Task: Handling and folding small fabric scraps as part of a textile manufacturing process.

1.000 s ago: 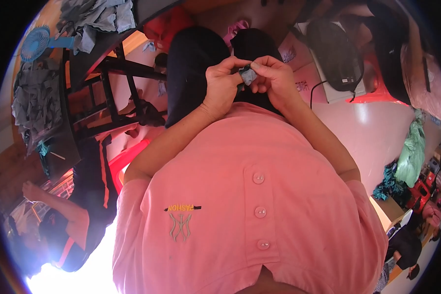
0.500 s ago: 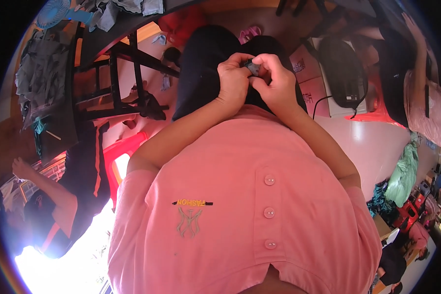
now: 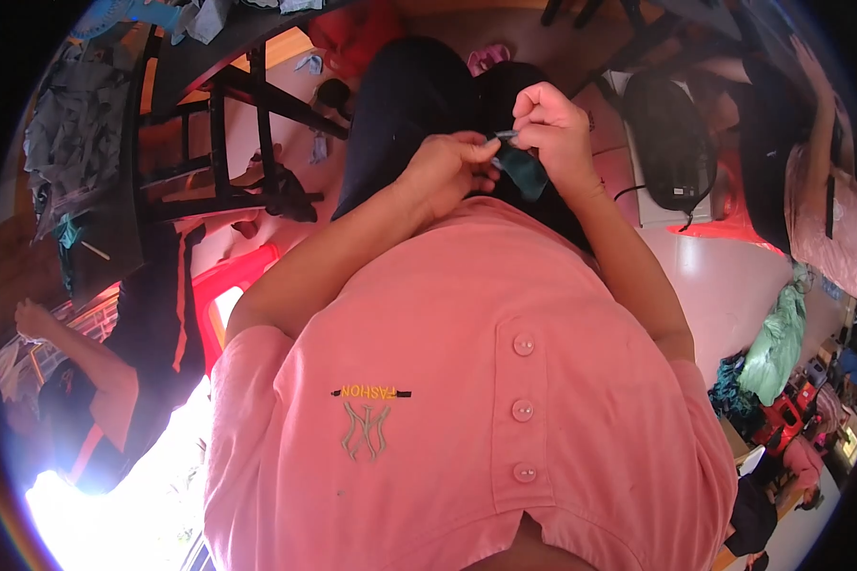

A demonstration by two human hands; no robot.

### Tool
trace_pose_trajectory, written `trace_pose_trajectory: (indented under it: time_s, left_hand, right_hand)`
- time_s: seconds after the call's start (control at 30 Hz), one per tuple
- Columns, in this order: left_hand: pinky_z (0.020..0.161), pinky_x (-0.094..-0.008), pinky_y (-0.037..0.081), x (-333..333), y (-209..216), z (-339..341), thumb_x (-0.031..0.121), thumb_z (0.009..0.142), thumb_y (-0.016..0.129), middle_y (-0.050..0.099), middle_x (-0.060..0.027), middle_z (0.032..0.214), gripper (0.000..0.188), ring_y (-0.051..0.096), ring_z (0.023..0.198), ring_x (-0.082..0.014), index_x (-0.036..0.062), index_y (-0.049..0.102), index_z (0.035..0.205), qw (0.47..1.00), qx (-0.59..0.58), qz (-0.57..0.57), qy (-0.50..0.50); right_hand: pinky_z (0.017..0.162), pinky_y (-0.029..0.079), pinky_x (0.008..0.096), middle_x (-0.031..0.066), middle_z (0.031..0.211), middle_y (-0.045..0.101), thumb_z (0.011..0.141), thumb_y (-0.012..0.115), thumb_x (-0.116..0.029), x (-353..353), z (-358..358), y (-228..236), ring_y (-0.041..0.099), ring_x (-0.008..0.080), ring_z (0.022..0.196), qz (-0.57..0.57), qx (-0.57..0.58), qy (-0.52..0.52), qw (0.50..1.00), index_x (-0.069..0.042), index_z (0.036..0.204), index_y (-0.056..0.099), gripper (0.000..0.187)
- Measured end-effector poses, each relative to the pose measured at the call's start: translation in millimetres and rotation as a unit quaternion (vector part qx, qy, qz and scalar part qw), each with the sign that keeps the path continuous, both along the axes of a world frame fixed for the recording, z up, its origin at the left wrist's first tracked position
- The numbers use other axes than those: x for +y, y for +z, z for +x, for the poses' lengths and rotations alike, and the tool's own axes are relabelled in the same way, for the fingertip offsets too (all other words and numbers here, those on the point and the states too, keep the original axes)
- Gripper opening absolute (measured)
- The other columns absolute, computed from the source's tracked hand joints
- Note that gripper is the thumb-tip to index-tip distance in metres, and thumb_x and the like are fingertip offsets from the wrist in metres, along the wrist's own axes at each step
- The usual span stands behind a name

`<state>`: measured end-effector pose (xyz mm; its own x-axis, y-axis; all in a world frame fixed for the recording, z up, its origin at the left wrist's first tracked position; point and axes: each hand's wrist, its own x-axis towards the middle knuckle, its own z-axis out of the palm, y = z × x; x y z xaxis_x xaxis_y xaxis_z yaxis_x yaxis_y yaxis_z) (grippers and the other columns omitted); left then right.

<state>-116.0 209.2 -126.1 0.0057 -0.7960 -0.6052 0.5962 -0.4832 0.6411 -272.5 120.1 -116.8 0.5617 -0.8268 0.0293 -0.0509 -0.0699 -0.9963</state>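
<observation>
A small piece of dark green cloth (image 3: pixel 526 175) hangs over my lap between my two hands. My left hand (image 3: pixel 449 169) pinches its upper edge between thumb and fingers. From the other side my right hand (image 3: pixel 557 136) is closed on the same edge, where a narrow light grey strip (image 3: pixel 508 135) runs between the fingertips. The cloth's lower end dangles loose near the right wrist. Beneath both hands lie my dark trousers (image 3: pixel 400 105).
A black stool frame (image 3: pixel 221 143) stands at my left, beside a dark table with grey cloth pieces (image 3: pixel 76 143). On the right, a black bag (image 3: pixel 671 143) leans near cartons. A green cloth bundle (image 3: pixel 776 333) lies farther right. Other people sit at both sides.
The cloth was bunched small between my fingers and now hangs unfolded. My right hand has risen slightly and moved right; my left hand has moved a little lower and left.
</observation>
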Motion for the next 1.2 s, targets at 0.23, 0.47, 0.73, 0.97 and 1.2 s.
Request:
trace_pose_trajectory:
  time_s: [0.23, 0.47, 0.73, 0.97, 1.2]
  left_hand:
    - [0.057, -0.0305, 0.046, 1, 3, -7, 0.006, 0.083, 0.069, 0.059, -0.0082, 0.078, 0.016, 0.058, 0.065, -0.0182, -0.0018, 0.061, 0.094, 0.999, 0.039, -0.031, 0.018]
    - [0.053, -0.0265, 0.048, -1, 16, -7, 0.001, 0.077, 0.069, 0.062, -0.0080, 0.078, 0.013, 0.058, 0.062, -0.0146, -0.0029, 0.064, 0.089, 0.993, -0.059, -0.106, 0.015]
    - [0.058, -0.0228, 0.046, -11, 13, -11, -0.002, 0.076, 0.062, 0.063, -0.0040, 0.083, 0.009, 0.058, 0.067, -0.0118, -0.0012, 0.065, 0.085, 0.926, -0.277, -0.250, 0.057]
    - [0.071, -0.0240, 0.047, -24, 24, -15, -0.005, 0.074, 0.055, 0.063, -0.0030, 0.087, 0.016, 0.059, 0.079, -0.0128, -0.0010, 0.065, 0.086, 0.837, -0.431, -0.327, 0.085]
    - [0.076, -0.0253, 0.047, -21, 40, -21, -0.008, 0.070, 0.052, 0.066, -0.0064, 0.084, 0.024, 0.059, 0.079, -0.0132, -0.0033, 0.066, 0.088, 0.954, -0.157, -0.234, 0.100]
  right_hand:
    - [0.058, 0.037, 0.0199, -0.0012, 0.072, 0.061, 0.069, 0.058, 0.005, 7, -4, 14, 0.051, 0.0049, 0.066, 0.151, -0.041, 0.024, 0.987, -0.005, 0.090, 0.057, 0.023]
    - [0.056, 0.041, 0.0212, 0.0005, 0.076, 0.059, 0.074, 0.067, -0.004, 22, -10, 14, 0.052, 0.0064, 0.064, 0.151, -0.020, -0.042, 0.987, -0.003, 0.091, 0.058, 0.019]
    - [0.052, 0.041, 0.0219, -0.0009, 0.073, 0.058, 0.078, 0.069, -0.012, 31, -12, 11, 0.052, 0.0073, 0.063, 0.187, 0.033, 0.017, 0.982, -0.006, 0.081, 0.059, 0.012]
    - [0.051, 0.037, 0.0287, 0.0085, 0.061, 0.049, 0.075, 0.067, -0.010, 40, -3, 26, 0.044, 0.0121, 0.054, -0.066, 0.058, 0.031, 0.996, 0.000, 0.076, 0.050, 0.019]
    - [0.047, 0.035, 0.0245, 0.0005, 0.061, 0.050, 0.081, 0.067, -0.008, 45, -1, 14, 0.045, 0.0054, 0.054, -0.113, 0.051, 0.020, 0.992, -0.003, 0.073, 0.051, 0.019]
